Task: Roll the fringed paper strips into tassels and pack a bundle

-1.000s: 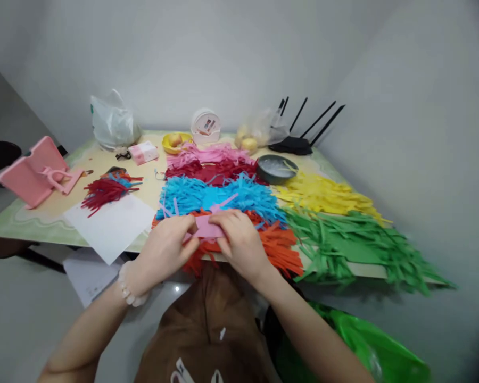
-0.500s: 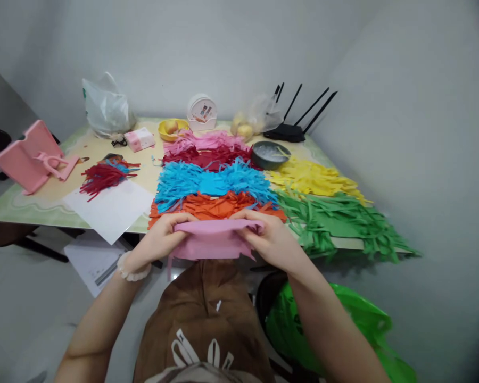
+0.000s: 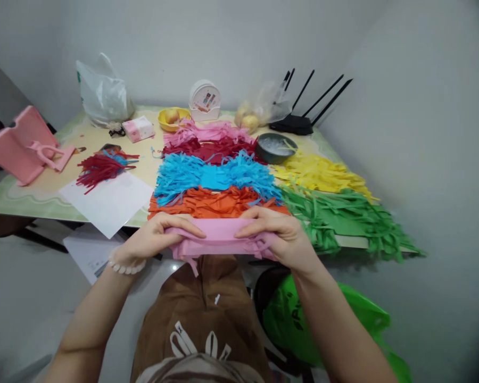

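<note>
A fringed pink sheet (image 3: 219, 231), thin like tissue or crepe paper, is stretched between my hands at the table's front edge. Its upper edge is folded over, and cut strips dangle at both ends. My left hand (image 3: 159, 233) pinches the left end, thumb lying along the fold. At the right end my right hand (image 3: 283, 234) grips it in the same way. Just beyond lie an orange fringed sheet (image 3: 219, 202) and a blue fringed sheet (image 3: 215, 177). Dark red fringe (image 3: 219, 150) and more pink fringe (image 3: 211, 132) lie farther back.
Green fringe (image 3: 343, 218) and yellow fringe (image 3: 323, 174) spread on the right beside a dark bowl (image 3: 275, 148). A black router (image 3: 293, 125) stands behind. To the left are white paper (image 3: 107, 202), a red tassel bundle (image 3: 99, 170) and a pink stand (image 3: 19, 146). A green bag (image 3: 291, 319) sits below.
The pink sheet's top edge has been folded over toward me, and both thumbs now lie along the fold. My hands have moved slightly apart. The view has shifted a little.
</note>
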Motion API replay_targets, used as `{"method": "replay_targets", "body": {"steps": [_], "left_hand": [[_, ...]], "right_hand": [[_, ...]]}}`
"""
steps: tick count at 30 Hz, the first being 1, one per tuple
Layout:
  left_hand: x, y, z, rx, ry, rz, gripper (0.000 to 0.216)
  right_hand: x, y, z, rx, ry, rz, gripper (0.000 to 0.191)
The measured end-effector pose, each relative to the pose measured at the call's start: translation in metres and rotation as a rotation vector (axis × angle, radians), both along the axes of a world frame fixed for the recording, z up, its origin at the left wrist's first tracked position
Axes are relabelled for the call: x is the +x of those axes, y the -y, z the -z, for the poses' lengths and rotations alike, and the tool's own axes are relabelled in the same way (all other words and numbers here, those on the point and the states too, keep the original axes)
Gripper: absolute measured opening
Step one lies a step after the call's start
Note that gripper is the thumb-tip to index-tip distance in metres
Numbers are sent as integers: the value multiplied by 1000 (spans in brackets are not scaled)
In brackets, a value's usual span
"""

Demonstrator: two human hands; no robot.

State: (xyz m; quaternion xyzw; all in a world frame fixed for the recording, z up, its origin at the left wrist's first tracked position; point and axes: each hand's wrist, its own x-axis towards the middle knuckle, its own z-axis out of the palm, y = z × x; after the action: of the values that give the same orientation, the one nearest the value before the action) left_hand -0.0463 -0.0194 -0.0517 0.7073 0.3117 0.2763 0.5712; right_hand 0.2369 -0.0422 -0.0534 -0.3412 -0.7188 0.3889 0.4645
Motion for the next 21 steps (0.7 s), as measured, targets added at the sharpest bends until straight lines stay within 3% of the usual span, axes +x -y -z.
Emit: {"method": "replay_targets", "body": {"steps": [4, 8, 10, 13, 15, 18, 21], "left_hand": [[-1, -4, -11, 47, -65, 68, 60], [13, -10, -14, -33, -211, 29, 35], [18, -13, -15, -28, -279, 48, 37], [19, -15, -18, 20, -305, 39, 40], [17, -15, -21, 48, -330, 38, 39], [17, -16, -26, 111, -411, 73, 38], [20, -16, -31, 206, -492, 101, 37]], "right_hand": [[2, -4, -1, 62, 36, -54, 31], [0, -6, -5, 110, 130, -85, 29], [4, -8, -10, 115, 185, -107, 29], [21, -12, -26, 54, 354, -266, 29], [32, -17, -36, -32, 464, -356, 44], [30, -24, -43, -127, 509, -280, 70], [6, -28, -34, -142, 538, -197, 41]]}}
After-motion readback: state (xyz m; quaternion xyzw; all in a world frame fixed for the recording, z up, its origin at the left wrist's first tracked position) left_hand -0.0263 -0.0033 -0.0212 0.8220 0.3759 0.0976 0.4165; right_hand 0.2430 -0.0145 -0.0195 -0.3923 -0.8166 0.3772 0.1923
